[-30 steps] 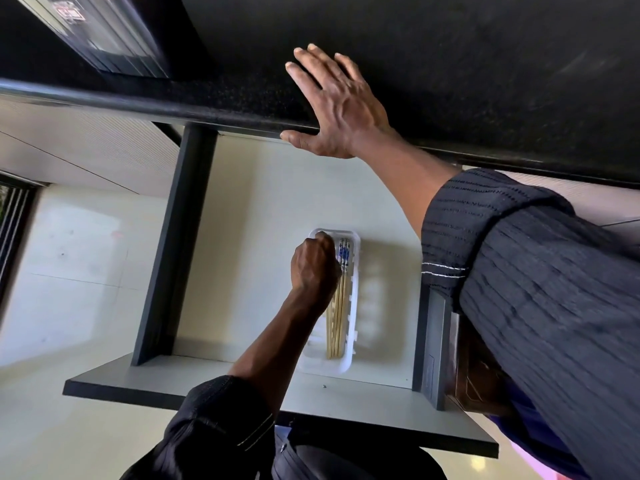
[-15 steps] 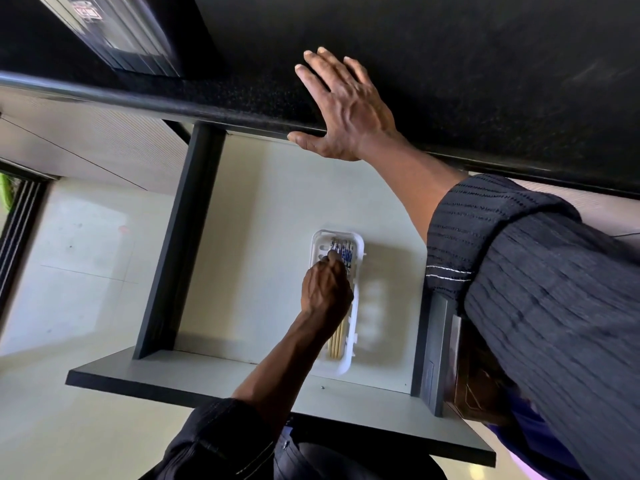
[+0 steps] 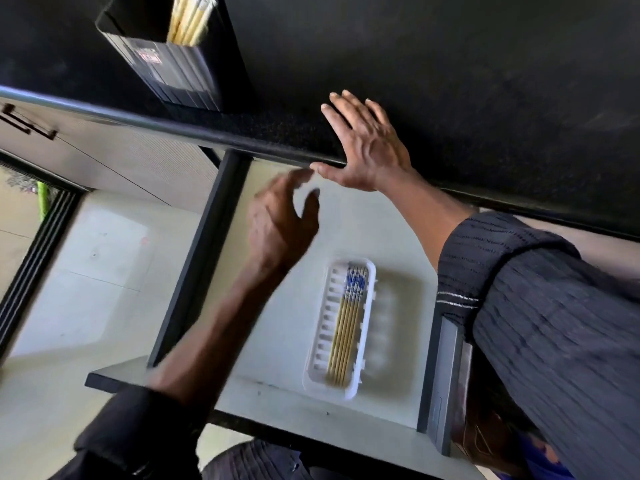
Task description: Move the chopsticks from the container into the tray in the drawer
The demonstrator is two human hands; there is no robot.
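Observation:
A white slotted tray lies in the open drawer. Several yellow chopsticks with blue-and-white tops rest lengthwise in it. A black container stands on the dark counter at the upper left, with more yellow chopsticks sticking out of its top. My left hand hovers above the drawer, up and left of the tray, fingers spread and empty, blurred by motion. My right hand lies flat on the counter edge with the thumb hooked under the lip.
The dark counter fills the top and overhangs the drawer's back. The drawer's black left side rail and front panel frame the pale bottom. Light floor tiles lie to the left. My dark right sleeve covers the drawer's right side.
My left hand has let go of chopsticks in the tray, opened, and risen up and left toward the counter. The view has shifted, bringing the black container into sight.

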